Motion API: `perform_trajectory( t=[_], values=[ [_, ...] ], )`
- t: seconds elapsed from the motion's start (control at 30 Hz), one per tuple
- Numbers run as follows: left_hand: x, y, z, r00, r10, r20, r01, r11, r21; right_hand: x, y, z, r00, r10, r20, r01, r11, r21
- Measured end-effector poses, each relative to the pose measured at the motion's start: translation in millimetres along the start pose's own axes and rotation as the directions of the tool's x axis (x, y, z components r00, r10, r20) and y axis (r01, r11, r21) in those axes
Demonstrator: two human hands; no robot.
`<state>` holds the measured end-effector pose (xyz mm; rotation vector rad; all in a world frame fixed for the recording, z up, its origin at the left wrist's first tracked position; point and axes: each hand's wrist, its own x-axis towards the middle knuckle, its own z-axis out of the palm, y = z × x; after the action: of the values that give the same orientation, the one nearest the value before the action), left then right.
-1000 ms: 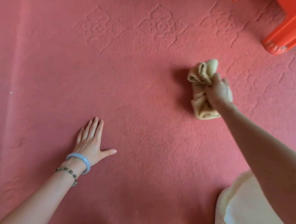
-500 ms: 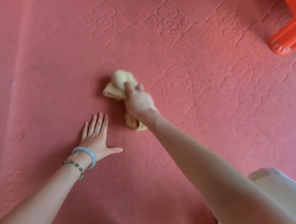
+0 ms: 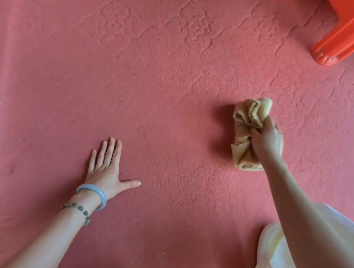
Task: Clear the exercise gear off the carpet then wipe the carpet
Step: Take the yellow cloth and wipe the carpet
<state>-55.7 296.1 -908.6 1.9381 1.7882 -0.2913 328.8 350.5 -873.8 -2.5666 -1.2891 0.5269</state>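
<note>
Head view: right hand (image 3: 268, 141) grips bunched cloth (image 3: 248, 126) (tan, crumpled) on embossed carpet (image 3: 175, 87); left hand (image 3: 106, 168) splayed flat.

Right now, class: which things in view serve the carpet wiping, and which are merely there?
Part of the job:
- carpet
- cloth, bunched in the right hand
- left hand, flat on the carpet

Merely there:
- orange plastic furniture leg
- blue bangle
- beaded bracelet

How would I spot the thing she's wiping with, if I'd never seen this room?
Start at the orange plastic leg in the far right corner of the red carpet. Come nearer from there to the right hand. Bunched in its grip is the cloth, the only tan, crumpled thing on the floor.
</note>
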Motion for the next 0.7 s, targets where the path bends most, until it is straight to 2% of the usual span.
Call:
perform_trajectory(
  t=[0.07, 0.13, 0.2, 0.27, 0.37, 0.47, 0.53, 0.6, 0.7],
  values=[
    [0, 3, -3, 1.0, -0.008, 0.003, 0.008, 1.0, 0.007, 3, 9, -10, 0.992, 0.101, -0.073, -0.103, 0.994, -0.028],
    [0, 4, -4, 1.0, -0.014, 0.024, 0.014, 1.0, 0.013, -5, -3, -8, 0.992, 0.095, -0.084, -0.099, 0.995, -0.032],
    [0, 4, -4, 0.999, -0.019, 0.034, 0.019, 1.0, -0.003, -24, -29, 7, 0.999, -0.039, -0.021, 0.037, 0.997, -0.067],
    [1, 2, -3, 0.999, -0.015, 0.029, 0.015, 1.0, -0.016, -56, -65, 31, 0.976, -0.195, 0.094, 0.205, 0.972, -0.11],
    [1, 2, 0, 1.0, -0.011, 0.005, 0.011, 1.0, 0.011, -113, -115, 59, 0.886, -0.39, 0.253, 0.415, 0.908, -0.056],
    [3, 1, 2, 0.999, -0.032, 0.002, 0.032, 0.999, -0.009, -156, -138, 75, 0.726, -0.551, 0.411, 0.576, 0.814, 0.075],
    [4, 1, 4, 0.999, -0.032, 0.008, 0.033, 0.999, -0.019, -162, -136, 77, 0.648, -0.617, 0.446, 0.636, 0.761, 0.129],
    [3, 1, 4, 1.0, -0.027, -0.007, 0.027, 1.0, -0.017, -144, -124, 72, 0.681, -0.594, 0.428, 0.583, 0.794, 0.174],
    [1, 2, 0, 1.0, -0.03, -0.01, 0.03, 1.0, 0.0, -92, -89, 55, 0.806, -0.464, 0.368, 0.432, 0.885, 0.17]
  ],
)
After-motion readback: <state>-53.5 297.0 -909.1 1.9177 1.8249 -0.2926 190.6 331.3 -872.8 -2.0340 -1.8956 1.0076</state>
